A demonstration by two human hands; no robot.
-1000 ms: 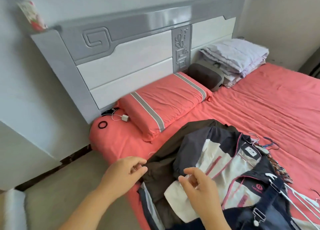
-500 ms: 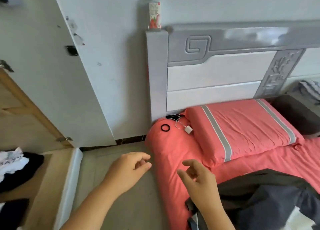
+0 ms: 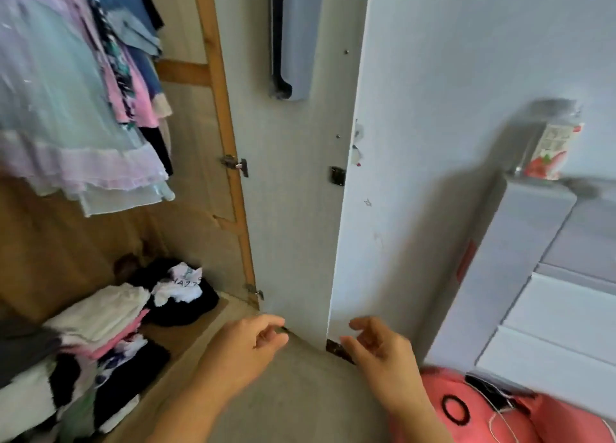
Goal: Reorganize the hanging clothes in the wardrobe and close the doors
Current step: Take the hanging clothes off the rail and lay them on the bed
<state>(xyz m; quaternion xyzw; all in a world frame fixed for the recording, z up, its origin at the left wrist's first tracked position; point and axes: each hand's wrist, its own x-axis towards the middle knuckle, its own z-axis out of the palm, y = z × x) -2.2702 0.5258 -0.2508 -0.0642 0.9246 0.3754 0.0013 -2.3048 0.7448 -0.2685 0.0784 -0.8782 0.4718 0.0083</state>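
The wardrobe stands open on the left, its white door (image 3: 293, 209) swung out toward me with a grey handle near the top. Pastel dresses and blue garments (image 3: 76, 102) hang inside at the upper left. Folded clothes (image 3: 100, 329) are stacked on the wardrobe floor. My left hand (image 3: 246, 349) hovers low in front of the door's bottom edge, fingers loosely curled, holding nothing. My right hand (image 3: 380, 352) hangs beside it, fingers relaxed, empty, apart from the door.
A white wall (image 3: 466, 109) runs right of the door. The grey headboard (image 3: 540, 276) with a small carton (image 3: 550, 152) on top stands at the right. The coral bed corner (image 3: 483, 412) with a black ring and a cable is at the lower right. Grey floor lies below my hands.
My view has swung left from the bed and the pile of jackets to the open wardrobe. Both hands left the clothes on the bed and are now empty before the door.
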